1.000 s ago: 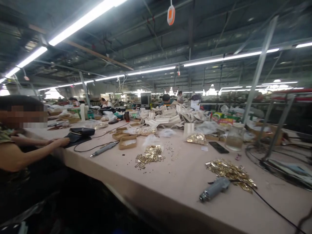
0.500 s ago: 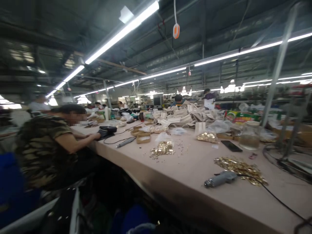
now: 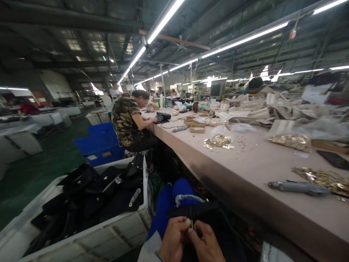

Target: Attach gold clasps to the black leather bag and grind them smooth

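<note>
My left hand (image 3: 174,236) and my right hand (image 3: 205,242) are close together over my lap, low in the view. Their thumbs and fingertips are closed round a small gold metal fitting (image 3: 191,224), whose exact shape I cannot make out. Around and beneath them lies a black bag (image 3: 195,210) on my blue-clad legs; most of it is dark or covered by the hands. To the right on the table, a grey electric screwdriver (image 3: 298,187) lies beside a pile of gold metal fittings (image 3: 319,177), apart from both hands.
A white crate (image 3: 109,233) of black bags stands at my left. Along my right runs the table edge (image 3: 231,182), with gold clasps (image 3: 218,142), a bagful of fittings (image 3: 291,140) and pale straps (image 3: 253,105). A co-worker in camouflage (image 3: 127,122) sits further along; blue bins (image 3: 98,140) stand behind.
My view has turned left and down. The crate of black bags and both my hands, closed on the gold fitting, now show; the table contents appear further right.
</note>
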### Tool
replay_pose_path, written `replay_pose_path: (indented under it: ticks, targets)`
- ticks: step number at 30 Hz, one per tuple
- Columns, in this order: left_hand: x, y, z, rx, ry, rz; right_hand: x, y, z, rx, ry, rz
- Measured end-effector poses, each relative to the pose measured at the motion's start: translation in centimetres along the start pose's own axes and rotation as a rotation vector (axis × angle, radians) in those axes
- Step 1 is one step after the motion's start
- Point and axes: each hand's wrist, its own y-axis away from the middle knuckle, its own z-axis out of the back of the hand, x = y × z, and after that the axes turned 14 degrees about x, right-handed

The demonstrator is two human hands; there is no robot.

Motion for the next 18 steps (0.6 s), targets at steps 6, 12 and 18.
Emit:
replay_pose_path:
  ticks: [6,12,18]
  targets:
    - [-0.6,-0.9,0.9,-0.025,0.031,-0.046,2.2,-1.0,0.7,0.084,0.052,0.032]
    - [-0.1,-4.4,3.2,-0.061,0.237,0.103,0.6,-4.0,-0.1,0.156,0.149,0.067]
    - [0.5,-7.1,5.1,-0.084,0.37,0.187,1.6,-6.0,-0.4,0.203,0.081,-0.212]
